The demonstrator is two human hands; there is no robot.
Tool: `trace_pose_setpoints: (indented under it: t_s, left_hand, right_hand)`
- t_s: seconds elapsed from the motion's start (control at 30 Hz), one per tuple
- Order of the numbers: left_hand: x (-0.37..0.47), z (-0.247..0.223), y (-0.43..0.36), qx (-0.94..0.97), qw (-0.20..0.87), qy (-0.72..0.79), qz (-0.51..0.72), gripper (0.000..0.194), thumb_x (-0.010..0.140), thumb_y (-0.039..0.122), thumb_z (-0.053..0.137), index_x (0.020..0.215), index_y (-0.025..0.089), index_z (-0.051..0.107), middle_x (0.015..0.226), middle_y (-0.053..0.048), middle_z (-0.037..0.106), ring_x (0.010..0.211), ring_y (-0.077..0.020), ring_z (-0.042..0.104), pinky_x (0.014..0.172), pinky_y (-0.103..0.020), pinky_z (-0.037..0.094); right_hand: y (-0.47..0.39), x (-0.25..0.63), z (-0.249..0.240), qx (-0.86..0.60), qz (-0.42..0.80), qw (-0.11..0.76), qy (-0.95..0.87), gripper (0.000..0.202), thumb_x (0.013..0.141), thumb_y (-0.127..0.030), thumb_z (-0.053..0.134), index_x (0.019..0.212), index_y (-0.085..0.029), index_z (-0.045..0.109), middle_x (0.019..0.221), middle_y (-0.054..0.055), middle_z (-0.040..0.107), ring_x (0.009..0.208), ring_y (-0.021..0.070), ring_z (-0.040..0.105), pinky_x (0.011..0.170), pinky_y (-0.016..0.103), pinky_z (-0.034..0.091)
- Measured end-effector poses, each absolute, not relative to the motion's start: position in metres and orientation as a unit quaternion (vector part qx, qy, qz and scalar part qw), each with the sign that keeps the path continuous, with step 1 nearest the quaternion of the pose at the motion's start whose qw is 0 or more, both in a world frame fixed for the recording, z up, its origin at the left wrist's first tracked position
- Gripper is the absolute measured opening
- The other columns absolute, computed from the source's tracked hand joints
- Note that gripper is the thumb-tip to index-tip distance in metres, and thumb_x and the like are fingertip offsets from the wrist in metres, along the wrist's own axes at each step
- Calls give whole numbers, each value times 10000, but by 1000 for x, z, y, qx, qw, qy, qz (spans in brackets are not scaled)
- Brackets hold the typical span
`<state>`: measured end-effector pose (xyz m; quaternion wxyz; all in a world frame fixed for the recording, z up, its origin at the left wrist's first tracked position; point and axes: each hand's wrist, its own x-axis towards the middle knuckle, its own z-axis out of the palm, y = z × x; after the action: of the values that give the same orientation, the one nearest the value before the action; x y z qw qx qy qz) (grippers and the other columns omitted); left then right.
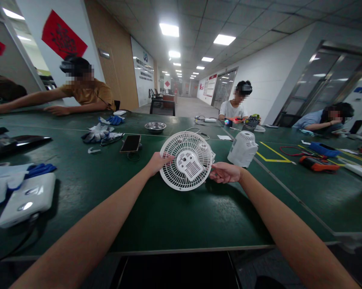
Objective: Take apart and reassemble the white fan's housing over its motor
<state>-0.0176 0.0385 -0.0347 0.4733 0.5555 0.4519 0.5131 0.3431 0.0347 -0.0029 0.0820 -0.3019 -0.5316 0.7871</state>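
A round white fan grille (pixel 189 163) stands tilted above the green table, its slotted centre plate facing me. My left hand (pixel 156 163) is closed on its left rim, with the thumb over the ribs. At the right rim, my right hand (pixel 226 172) has its palm turned up and its fingers curled against the edge. Some white parts show behind the grille's right side, mostly hidden. Close by on the right stands a white plastic housing (pixel 243 149), upright on the table.
A metal bowl (pixel 155 127) sits beyond the grille. Left are a phone (pixel 130 143), work gloves (pixel 98 133) and a white power bank (pixel 30 196) with a cable. An orange multimeter (pixel 318 163) and blue tray (pixel 324 149) lie right. Several people sit around the table (pixel 168 224).
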Motion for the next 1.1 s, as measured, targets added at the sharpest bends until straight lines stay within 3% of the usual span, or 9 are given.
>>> trace_pose_setpoints:
  t_s: [0.1,0.17,0.27,0.4,0.53,0.8,0.97,1.1]
  left_hand:
    - [-18,-32,37,556,476,453,510,365,656,409,920,846,134,773,826,-90,773,767,-247,712,796,-427,575]
    - [-19,-32,36,554,480,456,505,371,663,417,917,857,134,776,843,-99,776,785,-256,718,801,-432,574]
    - [-19,-33,37,547,484,458,507,386,651,424,925,847,130,771,842,-102,774,781,-255,717,800,-431,574]
    - [-19,-38,40,533,488,450,524,385,654,409,928,862,129,762,827,-89,766,753,-240,705,782,-421,574]
    - [-19,-42,44,514,509,435,536,391,751,475,865,890,128,750,840,-95,764,751,-229,703,786,-408,576]
    - [-19,-39,46,482,556,402,545,595,856,721,641,840,135,740,792,-99,744,747,-227,688,814,-388,558]
    - [-20,-33,42,444,622,352,540,769,881,841,417,1014,155,740,1029,-159,777,1005,-321,710,938,-458,535]
    - [-22,-28,38,426,673,317,516,858,835,880,398,1177,152,695,1222,-204,733,1209,-372,645,1031,-492,481]
  right_hand:
    - [20,317,-3,-367,755,101,-535,511,968,-659,499,1104,-179,610,988,114,740,731,160,728,374,112,384]
    - [10,301,-4,-360,764,109,-524,608,1000,-691,379,1131,-153,632,1062,162,756,865,200,769,518,173,540]
    - [-1,281,-5,-329,794,164,-484,620,1041,-645,305,1187,-137,630,1065,160,765,897,196,774,671,245,615]
    - [-10,260,-5,-316,808,270,-419,491,1059,-539,337,1173,-168,638,945,81,770,822,174,761,771,301,630]
    - [-13,245,-8,-336,787,360,-371,438,1032,-553,372,1079,-211,641,888,46,762,739,171,724,716,298,612]
    - [-14,238,-14,-360,679,438,-467,394,925,-629,472,1056,-276,588,998,52,745,937,253,712,712,374,589]
    - [-14,236,-19,-359,584,516,-513,398,892,-619,550,1131,-305,500,1031,30,704,904,248,687,646,350,560]
    - [-11,240,-21,-386,493,561,-541,413,869,-610,587,1111,-321,417,857,-36,618,686,191,606,561,299,478]
